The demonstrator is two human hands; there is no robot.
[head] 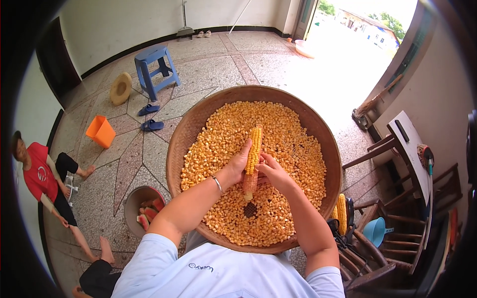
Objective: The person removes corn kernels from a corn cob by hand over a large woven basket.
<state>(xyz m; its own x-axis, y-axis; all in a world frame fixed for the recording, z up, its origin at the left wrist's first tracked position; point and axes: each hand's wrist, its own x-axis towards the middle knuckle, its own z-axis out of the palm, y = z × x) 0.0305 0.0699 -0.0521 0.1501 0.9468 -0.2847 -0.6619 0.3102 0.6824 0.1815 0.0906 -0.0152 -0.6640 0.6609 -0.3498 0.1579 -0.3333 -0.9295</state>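
A partly shelled corn cob (254, 152) is held over a round woven basket (179, 156) in front of me. My left hand (238, 164) grips the cob from its left side, thumb along the yellow kernels. My right hand (274, 173) is against the cob's right side, its fingers bent at the kernels; part of them is hidden. The cob's lower end is bare of kernels. Loose corn kernels (231, 123) cover much of the basket's floor, and the dark weave shows through below the cob. A metal bangle (217, 184) is round my left wrist.
Left of the basket stand a bucket (128, 212) with watermelon rinds, an orange bin (101, 131), blue slippers (152, 125) and a blue plastic stool (151, 56). A seated person (37, 175) and another person's legs are farther left. At right, a wooden chair (367, 219) stands beside corn cobs (341, 214).
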